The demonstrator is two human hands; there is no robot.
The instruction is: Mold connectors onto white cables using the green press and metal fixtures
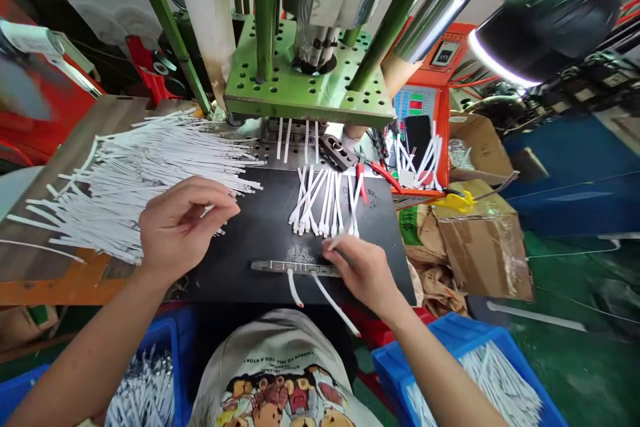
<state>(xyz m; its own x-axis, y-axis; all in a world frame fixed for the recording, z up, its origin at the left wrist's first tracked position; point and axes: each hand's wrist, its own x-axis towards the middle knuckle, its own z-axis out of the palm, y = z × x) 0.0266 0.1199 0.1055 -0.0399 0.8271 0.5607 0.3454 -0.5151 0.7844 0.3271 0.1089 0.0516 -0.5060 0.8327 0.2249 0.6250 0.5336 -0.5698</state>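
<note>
Black mat [260, 233] at frame centre bears a grey metal fixture strip [290, 267] with two white cables [334, 303] hanging off it. The right hand [360, 267], fingers curled, rests on the strip's right end, grip unclear; the left hand [180, 227] pinches at the fanned white cable pile [125, 180], centre left. Nudging the strip may unseat the cables.

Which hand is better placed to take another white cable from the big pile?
Left, likely. The left hand is curled at the edge of the pile; the right hand is at the metal strip, across the black mat.
</note>
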